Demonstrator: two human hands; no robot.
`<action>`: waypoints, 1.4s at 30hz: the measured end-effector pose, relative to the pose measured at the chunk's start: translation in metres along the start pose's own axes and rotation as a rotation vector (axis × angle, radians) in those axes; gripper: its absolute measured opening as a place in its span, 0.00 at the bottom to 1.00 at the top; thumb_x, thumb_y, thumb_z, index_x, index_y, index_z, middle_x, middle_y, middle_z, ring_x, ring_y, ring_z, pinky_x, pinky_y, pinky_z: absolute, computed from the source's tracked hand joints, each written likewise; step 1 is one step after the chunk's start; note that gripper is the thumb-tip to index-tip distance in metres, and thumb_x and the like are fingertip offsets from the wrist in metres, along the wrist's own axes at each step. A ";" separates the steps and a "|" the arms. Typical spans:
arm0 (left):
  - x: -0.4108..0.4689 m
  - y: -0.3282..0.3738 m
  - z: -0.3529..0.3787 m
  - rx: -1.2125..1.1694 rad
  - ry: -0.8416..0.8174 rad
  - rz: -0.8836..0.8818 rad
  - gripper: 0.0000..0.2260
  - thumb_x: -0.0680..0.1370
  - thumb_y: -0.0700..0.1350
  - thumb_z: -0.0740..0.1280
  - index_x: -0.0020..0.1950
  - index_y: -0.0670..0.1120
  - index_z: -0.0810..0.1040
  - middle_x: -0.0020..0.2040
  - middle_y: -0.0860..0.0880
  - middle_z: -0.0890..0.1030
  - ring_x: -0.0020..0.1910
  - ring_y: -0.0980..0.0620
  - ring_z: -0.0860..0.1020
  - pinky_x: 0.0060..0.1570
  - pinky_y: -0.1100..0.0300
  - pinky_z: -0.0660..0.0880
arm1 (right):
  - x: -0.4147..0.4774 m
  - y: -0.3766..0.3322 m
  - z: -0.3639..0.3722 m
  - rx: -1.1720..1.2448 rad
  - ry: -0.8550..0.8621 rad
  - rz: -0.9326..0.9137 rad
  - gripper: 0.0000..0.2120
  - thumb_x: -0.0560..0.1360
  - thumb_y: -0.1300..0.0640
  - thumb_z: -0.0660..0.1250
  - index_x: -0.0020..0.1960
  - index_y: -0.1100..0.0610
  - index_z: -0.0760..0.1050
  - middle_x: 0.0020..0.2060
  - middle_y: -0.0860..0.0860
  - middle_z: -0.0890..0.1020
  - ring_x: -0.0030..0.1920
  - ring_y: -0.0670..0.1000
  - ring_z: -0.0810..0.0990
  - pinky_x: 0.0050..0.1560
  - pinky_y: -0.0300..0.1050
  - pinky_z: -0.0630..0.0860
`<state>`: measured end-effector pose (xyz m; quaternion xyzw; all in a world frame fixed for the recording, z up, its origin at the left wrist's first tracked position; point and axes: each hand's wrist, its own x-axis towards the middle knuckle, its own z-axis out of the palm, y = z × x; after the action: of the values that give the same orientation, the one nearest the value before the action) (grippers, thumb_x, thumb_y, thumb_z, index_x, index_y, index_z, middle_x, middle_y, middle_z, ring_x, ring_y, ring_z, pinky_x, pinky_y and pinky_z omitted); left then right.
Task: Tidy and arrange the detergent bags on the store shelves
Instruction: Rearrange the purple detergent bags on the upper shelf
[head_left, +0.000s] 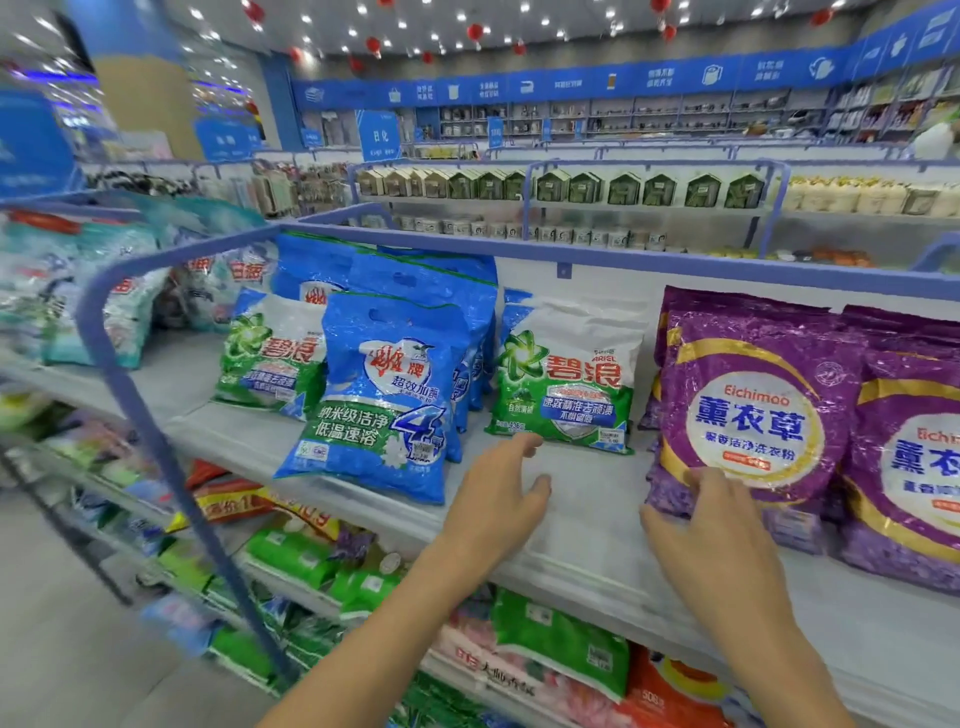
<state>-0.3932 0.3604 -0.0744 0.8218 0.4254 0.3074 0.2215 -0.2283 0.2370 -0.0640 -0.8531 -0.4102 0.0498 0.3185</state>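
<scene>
On the grey top shelf (587, 525) stand detergent bags. A purple lavender bag (748, 395) leans upright at the right, with my right hand (711, 525) resting its fingers against the bag's lower left corner. A green and white bag (566, 384) stands in the middle; my left hand (498, 499) hovers open just below its bottom edge, fingers spread, holding nothing. A blue bag (384, 400) leans forward to the left, with more blue bags behind it. Another green and white bag (270, 358) stands further left.
A second purple bag (914, 462) stands at the far right. Lower shelves hold green, red and pink bags (561, 644). A blue metal frame post (156, 421) curves down at the left. Teal and white bags (78, 296) fill the neighbouring shelf. Another aisle's shelving (571, 197) runs behind.
</scene>
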 end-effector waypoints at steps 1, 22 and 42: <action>-0.003 -0.010 -0.012 0.010 0.030 0.003 0.20 0.81 0.46 0.68 0.73 0.48 0.73 0.66 0.50 0.80 0.66 0.52 0.76 0.65 0.60 0.67 | -0.002 -0.010 0.007 0.015 -0.025 -0.027 0.22 0.77 0.50 0.71 0.66 0.57 0.70 0.61 0.55 0.75 0.62 0.59 0.74 0.52 0.53 0.71; 0.035 -0.191 -0.172 -0.446 -0.157 -0.343 0.45 0.69 0.66 0.75 0.79 0.52 0.60 0.73 0.52 0.69 0.71 0.51 0.70 0.64 0.57 0.68 | 0.008 -0.209 0.152 0.877 -0.224 0.162 0.22 0.77 0.42 0.71 0.64 0.50 0.67 0.49 0.43 0.80 0.41 0.41 0.82 0.34 0.36 0.73; 0.061 -0.167 -0.151 -0.732 -0.384 -0.164 0.24 0.68 0.40 0.82 0.61 0.50 0.79 0.53 0.55 0.87 0.54 0.55 0.85 0.61 0.53 0.80 | 0.027 -0.197 0.107 1.169 -0.102 0.213 0.26 0.70 0.37 0.74 0.62 0.52 0.81 0.55 0.50 0.87 0.57 0.53 0.85 0.67 0.61 0.76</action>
<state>-0.5646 0.5170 -0.0521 0.6946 0.3033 0.2610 0.5979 -0.3792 0.4015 -0.0283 -0.5692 -0.2419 0.3399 0.7085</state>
